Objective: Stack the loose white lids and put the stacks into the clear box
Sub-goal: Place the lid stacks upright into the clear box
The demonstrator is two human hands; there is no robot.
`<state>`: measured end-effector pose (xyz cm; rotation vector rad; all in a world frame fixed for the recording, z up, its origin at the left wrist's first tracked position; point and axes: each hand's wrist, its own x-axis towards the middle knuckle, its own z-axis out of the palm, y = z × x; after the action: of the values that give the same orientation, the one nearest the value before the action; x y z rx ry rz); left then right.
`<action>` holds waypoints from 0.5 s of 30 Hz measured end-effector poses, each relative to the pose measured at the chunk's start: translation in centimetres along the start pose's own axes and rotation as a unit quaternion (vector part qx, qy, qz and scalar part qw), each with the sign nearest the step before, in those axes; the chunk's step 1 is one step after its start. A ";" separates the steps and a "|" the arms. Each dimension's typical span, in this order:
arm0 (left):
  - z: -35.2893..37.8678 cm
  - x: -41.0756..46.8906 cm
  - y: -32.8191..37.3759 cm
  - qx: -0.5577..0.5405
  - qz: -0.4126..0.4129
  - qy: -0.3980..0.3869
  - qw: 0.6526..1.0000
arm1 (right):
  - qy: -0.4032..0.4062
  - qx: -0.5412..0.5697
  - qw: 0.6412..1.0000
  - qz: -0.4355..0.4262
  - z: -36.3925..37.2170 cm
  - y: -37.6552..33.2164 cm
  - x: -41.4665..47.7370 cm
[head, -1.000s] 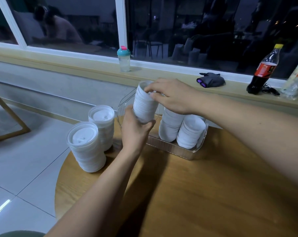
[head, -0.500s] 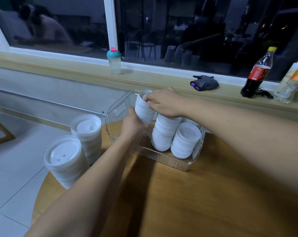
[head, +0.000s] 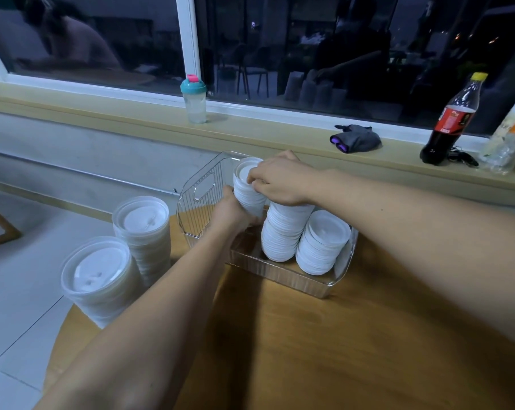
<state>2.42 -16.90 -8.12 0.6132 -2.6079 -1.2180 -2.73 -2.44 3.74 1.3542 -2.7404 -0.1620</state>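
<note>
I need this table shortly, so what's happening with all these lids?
A person holds a stack of white lids inside the clear box. The left hand grips its lower side and the right hand grips its top. Two more stacks already lean in the box beside it. Two stacks of bigger lids stand outside on the wooden table, not yet boxed.

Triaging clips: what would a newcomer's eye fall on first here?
Mid-frame, the left hand grips a stack of white lids low and the right hand holds its top, inside the clear box. Two more white lid stacks lean to its right; two larger translucent lid stacks stand at the wooden table's left edge.
</note>
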 end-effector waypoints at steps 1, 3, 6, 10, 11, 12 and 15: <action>0.0 0.2 0.0 0.000 -0.004 0.003 1.000 | -0.003 -0.001 1.000 0.004 0.0 0.0 0.1; 0.0 0.3 0.1 -0.018 -0.011 0.012 1.000 | -0.008 0.003 1.000 0.012 -0.2 0.1 0.4; 0.2 0.2 0.2 -0.043 -0.010 0.026 0.999 | -0.027 0.007 0.999 0.025 -0.5 0.4 0.8; 0.4 0.2 0.3 -0.040 0.006 0.048 0.998 | -0.047 0.009 0.998 0.030 -0.3 0.7 0.9; 0.4 0.3 0.3 -0.037 0.008 0.050 0.998 | -0.048 0.012 0.998 0.028 -0.3 0.7 0.8; 0.4 0.4 0.3 -0.034 0.011 0.051 0.998 | -0.047 0.016 0.998 0.028 -0.3 0.7 0.7; 0.3 0.3 0.4 -0.022 0.019 0.051 0.998 | -0.042 0.027 0.998 0.035 -0.2 0.8 0.6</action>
<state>1.92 -16.61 -8.02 0.5992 -2.4911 -1.1966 -3.69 -2.42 4.04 1.2918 -2.8768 -0.1459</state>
